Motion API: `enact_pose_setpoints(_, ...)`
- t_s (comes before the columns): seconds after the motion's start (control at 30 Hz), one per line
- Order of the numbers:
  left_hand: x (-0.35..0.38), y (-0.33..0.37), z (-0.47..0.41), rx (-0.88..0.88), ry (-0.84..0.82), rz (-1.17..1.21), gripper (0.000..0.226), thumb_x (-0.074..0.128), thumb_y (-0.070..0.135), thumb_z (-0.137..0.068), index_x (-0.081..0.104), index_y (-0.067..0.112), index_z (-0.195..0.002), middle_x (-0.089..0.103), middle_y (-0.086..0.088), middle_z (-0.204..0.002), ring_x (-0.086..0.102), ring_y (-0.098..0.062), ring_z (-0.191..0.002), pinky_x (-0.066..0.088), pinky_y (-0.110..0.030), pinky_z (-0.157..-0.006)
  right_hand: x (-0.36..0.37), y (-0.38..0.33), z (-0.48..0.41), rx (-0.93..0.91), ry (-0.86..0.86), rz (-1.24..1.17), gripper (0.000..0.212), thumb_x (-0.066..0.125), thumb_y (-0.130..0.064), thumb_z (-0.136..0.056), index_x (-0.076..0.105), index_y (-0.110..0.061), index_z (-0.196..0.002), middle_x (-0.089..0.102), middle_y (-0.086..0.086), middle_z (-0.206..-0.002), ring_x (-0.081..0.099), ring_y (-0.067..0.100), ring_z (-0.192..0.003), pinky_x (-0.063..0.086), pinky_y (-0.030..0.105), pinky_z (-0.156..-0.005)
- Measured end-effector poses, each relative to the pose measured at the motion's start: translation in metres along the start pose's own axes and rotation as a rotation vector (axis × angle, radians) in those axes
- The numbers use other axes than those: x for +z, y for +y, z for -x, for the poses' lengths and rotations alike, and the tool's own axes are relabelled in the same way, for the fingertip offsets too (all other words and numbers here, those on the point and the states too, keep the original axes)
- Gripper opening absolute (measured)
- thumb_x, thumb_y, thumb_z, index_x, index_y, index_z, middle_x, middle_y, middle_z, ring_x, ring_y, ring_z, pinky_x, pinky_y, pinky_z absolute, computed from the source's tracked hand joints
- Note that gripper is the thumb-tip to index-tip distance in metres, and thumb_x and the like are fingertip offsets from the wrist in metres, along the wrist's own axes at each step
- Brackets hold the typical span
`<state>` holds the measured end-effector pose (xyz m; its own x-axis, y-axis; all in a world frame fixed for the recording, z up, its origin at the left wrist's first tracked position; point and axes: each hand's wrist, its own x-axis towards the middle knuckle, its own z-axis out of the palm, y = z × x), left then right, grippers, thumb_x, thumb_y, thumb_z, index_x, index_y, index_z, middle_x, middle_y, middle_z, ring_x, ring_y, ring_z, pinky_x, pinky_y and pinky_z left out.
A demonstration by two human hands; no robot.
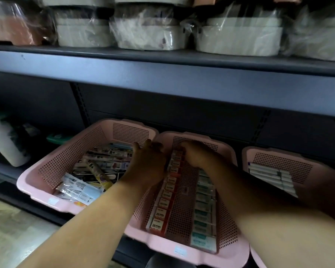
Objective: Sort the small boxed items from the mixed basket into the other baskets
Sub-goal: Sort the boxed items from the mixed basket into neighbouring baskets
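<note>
Where they line the middle basket (159,245), the boxes (163,200) look red-and-white.

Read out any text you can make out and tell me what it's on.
"2B": the nearest red-and-white box in the middle pink basket.
"2B": the red-and-white box just behind it.
Too blurred to read: the finer print on those boxes, the teal-and-white boxes, the packets in the left pink basket, and the front stickers on both baskets.
</note>
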<state>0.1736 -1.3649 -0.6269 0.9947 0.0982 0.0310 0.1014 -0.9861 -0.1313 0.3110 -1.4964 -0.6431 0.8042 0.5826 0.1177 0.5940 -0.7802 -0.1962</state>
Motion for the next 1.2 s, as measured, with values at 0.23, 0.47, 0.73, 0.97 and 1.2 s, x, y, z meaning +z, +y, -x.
enact_pose_setpoints(0.23, 0.005, 0.0, -0.002, -0.02, 0.018, -0.078, 0.05, 0.044, 0.064, -0.098, 0.059, 0.036, -0.136, 0.045, -0.001, -0.156, 0.037, -0.034, -0.139, 0.024, -0.065, -0.112, 0.004, 0.005, -0.003, -0.001, 0.012, 0.006, 0.011, 0.053, -0.024, -0.09, 0.056, -0.035, -0.089, 0.059, -0.01, -0.089, 0.057, 0.018, -0.076, 0.043, 0.027, -0.069)
enact_pose_setpoints(0.47, 0.007, 0.001, -0.003, -0.037, 0.02, -0.09, 0.054, 0.042, 0.065, -0.099, 0.062, 0.03, -0.135, 0.044, 0.0, -0.158, 0.038, -0.031, -0.138, 0.023, -0.062, -0.11, 0.002, 0.005, 0.002, 0.034, 0.0, -0.078, 0.019, 0.054, -0.02, -0.093, 0.045, -0.035, -0.086, 0.045, -0.012, -0.074, 0.039, 0.005, -0.059, 0.027, 0.021, -0.057)
enact_pose_setpoints(0.73, 0.012, 0.0, -0.005, -0.044, 0.023, -0.077, 0.054, 0.042, 0.065, -0.097, 0.063, 0.032, -0.134, 0.045, 0.001, -0.156, 0.039, -0.032, -0.137, 0.021, -0.064, -0.11, 0.012, 0.007, -0.001, -0.001, -0.147, -0.129, 0.022, 0.047, -0.026, -0.094, 0.059, -0.037, -0.108, 0.061, -0.008, -0.108, 0.057, 0.013, -0.086, 0.049, 0.034, -0.083)
enact_pose_setpoints(0.97, 0.003, 0.0, -0.001, -0.021, 0.007, -0.02, 0.067, 0.028, 0.073, -0.085, 0.067, 0.038, -0.127, 0.046, 0.002, -0.156, 0.039, -0.032, -0.137, 0.023, -0.063, -0.112, -0.001, 0.006, 0.008, 0.013, 0.005, -0.154, 0.018, 0.054, -0.024, -0.091, 0.052, -0.04, -0.097, 0.059, -0.01, -0.093, 0.059, 0.014, -0.08, 0.052, 0.032, -0.079)
enact_pose_setpoints(1.2, 0.0, -0.002, 0.004, 0.023, -0.018, -0.023, 0.047, 0.045, 0.06, -0.093, 0.069, 0.037, -0.126, 0.044, -0.001, -0.158, 0.034, -0.034, -0.142, 0.026, -0.065, -0.113, -0.015, 0.008, 0.029, 0.0, -0.125, -0.102, 0.019, 0.052, -0.022, -0.095, 0.059, -0.033, -0.082, 0.063, -0.008, -0.091, 0.059, 0.01, -0.078, 0.048, 0.027, -0.068)
